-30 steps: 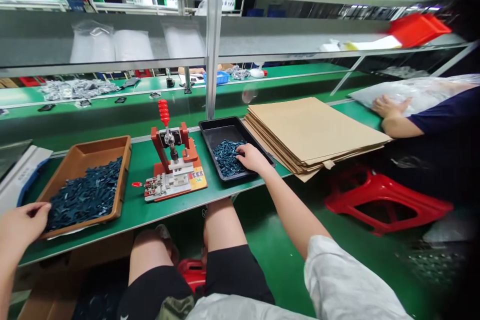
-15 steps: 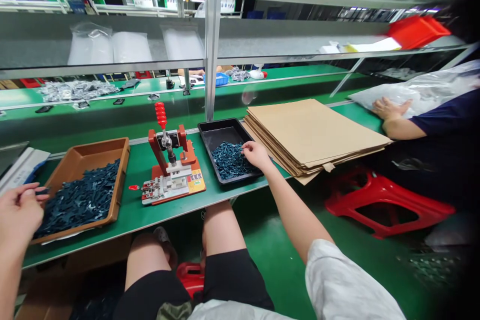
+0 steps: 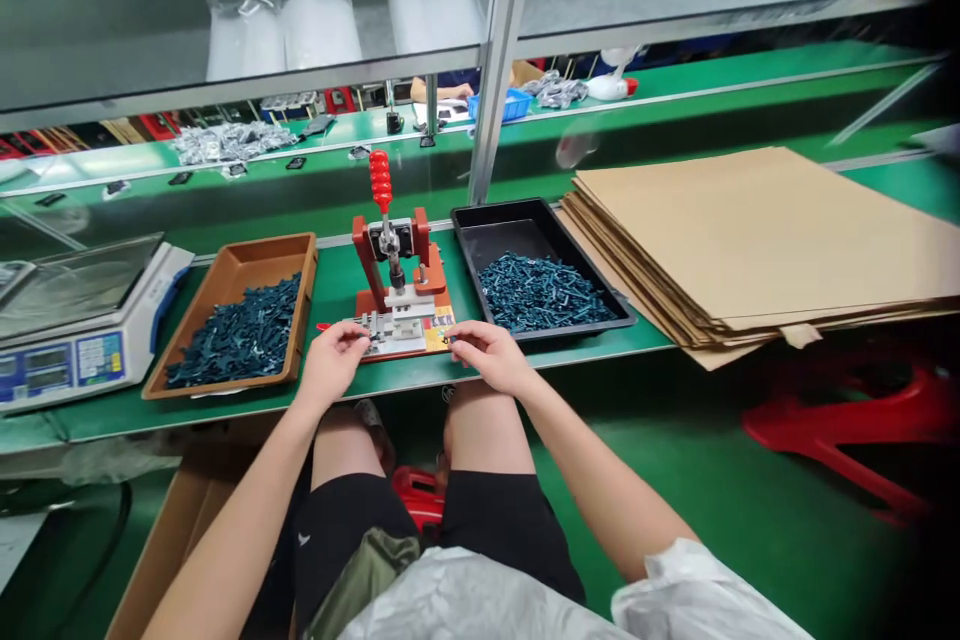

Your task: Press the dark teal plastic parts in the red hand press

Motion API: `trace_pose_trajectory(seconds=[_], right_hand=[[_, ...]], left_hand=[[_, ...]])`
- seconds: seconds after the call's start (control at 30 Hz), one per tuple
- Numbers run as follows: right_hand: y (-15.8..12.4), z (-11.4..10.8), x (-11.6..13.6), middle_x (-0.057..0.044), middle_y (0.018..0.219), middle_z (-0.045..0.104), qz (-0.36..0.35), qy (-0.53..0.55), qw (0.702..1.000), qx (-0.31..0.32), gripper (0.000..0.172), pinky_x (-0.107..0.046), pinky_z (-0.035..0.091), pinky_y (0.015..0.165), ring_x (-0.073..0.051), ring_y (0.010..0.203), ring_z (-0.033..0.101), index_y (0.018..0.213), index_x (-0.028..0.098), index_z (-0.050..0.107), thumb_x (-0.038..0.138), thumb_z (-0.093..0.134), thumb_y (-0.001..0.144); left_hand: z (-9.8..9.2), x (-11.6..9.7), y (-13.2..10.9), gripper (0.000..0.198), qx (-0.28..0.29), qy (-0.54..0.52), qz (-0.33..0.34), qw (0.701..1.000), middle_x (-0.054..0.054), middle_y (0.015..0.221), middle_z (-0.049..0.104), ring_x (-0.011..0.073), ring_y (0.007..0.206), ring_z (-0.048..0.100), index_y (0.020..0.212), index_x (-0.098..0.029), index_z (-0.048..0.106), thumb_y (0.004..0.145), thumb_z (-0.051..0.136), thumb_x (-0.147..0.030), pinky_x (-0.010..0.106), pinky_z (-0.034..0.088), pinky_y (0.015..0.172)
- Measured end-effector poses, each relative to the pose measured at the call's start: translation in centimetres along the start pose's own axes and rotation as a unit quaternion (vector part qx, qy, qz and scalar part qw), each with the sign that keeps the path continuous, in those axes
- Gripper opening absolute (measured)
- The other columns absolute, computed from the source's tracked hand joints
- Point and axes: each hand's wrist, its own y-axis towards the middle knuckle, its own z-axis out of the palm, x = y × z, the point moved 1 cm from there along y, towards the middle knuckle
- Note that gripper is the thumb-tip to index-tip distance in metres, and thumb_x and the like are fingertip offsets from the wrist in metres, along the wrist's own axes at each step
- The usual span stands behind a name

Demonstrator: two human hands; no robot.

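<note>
In the head view a hand-lever toggle press with a red grip stands between two trays. My left hand is at the left end of its metal fixture, thumb and fingers pinched on a small dark plastic part. On the fixture's other side, my right hand pinches a small dark blue piece, mostly covered by the fingertips. Dark blue flat parts fill the brown tray on the left. Slim dark blue pieces lie in the black tray on the right.
A digital scale sits at the left. Stacked brown cardboard sheets lie right of the black tray. A metal post and shelf rise behind the press. A red stool stands at the right.
My left hand has moved right from the brown tray to the press fixture. My right hand has left the black tray and come left to the fixture. The view has turned left and downward.
</note>
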Motion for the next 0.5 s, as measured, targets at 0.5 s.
trace_pose_trajectory(seconds=[0.5], right_hand=[[1.7,2.4,-5.0,0.002,0.068,0.064,0.01,0.012,0.99,-0.14,0.023,-0.028,0.051,0.061,-0.014,0.061,0.059,0.082,0.022,0.062,0.04,0.073,0.077]], left_hand=[[5.1,-1.0,4.3,0.023,0.065,0.384,0.13,0.912,0.014,0.114,0.072,0.0341,0.111,0.06,0.091,-0.018,0.078,0.09,0.057,-0.027,0.048,0.05,0.097]])
